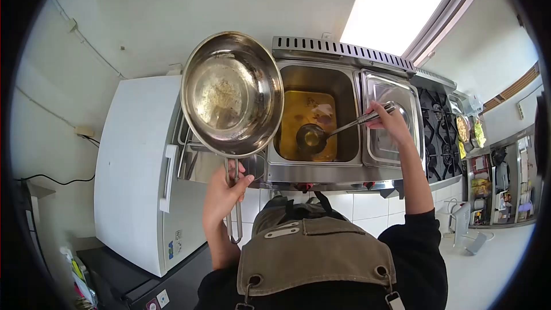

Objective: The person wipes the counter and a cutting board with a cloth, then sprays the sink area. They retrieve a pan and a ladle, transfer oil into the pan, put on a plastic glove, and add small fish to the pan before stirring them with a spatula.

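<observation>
My left hand (228,190) is closed around the wire-loop handle of a large steel frying pan (229,89). The pan is held up left of the fryer, its inside facing me; a pale worn patch marks its bottom. My right hand (388,121) grips the long handle of a ladle (313,138). The ladle's round bowl dips into yellow-brown oil (295,112) in a deep steel fryer well (350,89). Some dark patches show in the oil.
A steel lid (396,152) covers the well on the right. Beyond it stands a black gas stove (439,126), with food trays (466,129) farther along. A white chest freezer (135,166) is at my left. Red knobs (304,187) line the fryer's front.
</observation>
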A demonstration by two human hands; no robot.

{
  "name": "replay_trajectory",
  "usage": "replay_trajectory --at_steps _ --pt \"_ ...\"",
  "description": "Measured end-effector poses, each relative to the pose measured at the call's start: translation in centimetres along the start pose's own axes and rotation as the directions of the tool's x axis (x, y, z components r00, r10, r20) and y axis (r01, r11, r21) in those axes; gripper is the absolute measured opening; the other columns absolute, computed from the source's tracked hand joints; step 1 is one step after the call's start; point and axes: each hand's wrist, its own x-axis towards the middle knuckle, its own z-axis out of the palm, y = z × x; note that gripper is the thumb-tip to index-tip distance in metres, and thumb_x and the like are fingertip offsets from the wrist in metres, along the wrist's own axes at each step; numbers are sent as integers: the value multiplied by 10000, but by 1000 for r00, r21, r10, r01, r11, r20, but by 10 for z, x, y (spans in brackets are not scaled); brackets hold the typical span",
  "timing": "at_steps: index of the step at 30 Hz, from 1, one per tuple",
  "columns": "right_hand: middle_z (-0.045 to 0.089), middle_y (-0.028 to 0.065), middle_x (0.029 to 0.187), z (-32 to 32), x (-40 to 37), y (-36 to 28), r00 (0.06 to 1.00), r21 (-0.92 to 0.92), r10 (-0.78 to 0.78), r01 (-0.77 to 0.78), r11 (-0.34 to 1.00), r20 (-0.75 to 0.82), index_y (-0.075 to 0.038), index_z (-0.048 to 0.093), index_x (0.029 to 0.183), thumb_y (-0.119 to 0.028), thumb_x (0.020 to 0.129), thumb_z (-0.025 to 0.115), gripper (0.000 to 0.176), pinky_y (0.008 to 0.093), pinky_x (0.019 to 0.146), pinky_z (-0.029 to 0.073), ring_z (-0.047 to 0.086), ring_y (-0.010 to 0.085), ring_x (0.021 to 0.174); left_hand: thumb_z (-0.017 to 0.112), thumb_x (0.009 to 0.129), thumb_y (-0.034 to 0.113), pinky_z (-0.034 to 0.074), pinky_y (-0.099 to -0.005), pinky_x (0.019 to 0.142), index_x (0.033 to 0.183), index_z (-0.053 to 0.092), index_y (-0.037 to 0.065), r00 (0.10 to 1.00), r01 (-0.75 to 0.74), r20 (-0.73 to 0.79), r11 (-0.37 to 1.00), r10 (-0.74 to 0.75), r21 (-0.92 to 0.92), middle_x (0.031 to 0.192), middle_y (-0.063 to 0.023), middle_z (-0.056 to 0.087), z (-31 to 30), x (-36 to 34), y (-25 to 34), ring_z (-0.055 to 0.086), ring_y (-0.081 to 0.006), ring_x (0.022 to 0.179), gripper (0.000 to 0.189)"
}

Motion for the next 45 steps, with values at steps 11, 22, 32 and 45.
replay_trajectory --at_steps 11,22,32,45 --pt "623 68 726 -40 -2 -33 988 -119 -135 125 985 -81 -9 607 832 -322 911 522 334 209 501 511 613 122 560 594 846 86 323 -229 389 849 453 26 999 -51 23 998 49 49 578 1 447 32 6 1 409 -63 422 154" --pt "624 67 747 -62 -10 -63 970 -89 -151 136 987 -193 -14 611 820 -346 891 553 344 200 490 495 603 116 548 587 845 144 391 -314 489 832 491 -9 998 -56 -5 945 60 323 611 -88 519 55 9 3 495 -161 489 181" --pt "625 99 742 -60 -14 -86 958 -129 -202 178 975 -204 15 629 812 -356 883 550 386 216 524 509 620 145 576 573 862 161 419 -307 452 849 495 -18 996 -35 90 956 9 290 623 -96 540 81 23 -16 525 -163 484 196" --pt "614 82 740 -34 1 -85 973 -126 -192 176 976 -124 4 630 824 -372 884 549 390 236 539 504 612 145 575 584 860 115 369 -225 436 897 485 26 936 233 332 917 -120 -325 629 15 434 97 30 -30 399 -58 491 138"
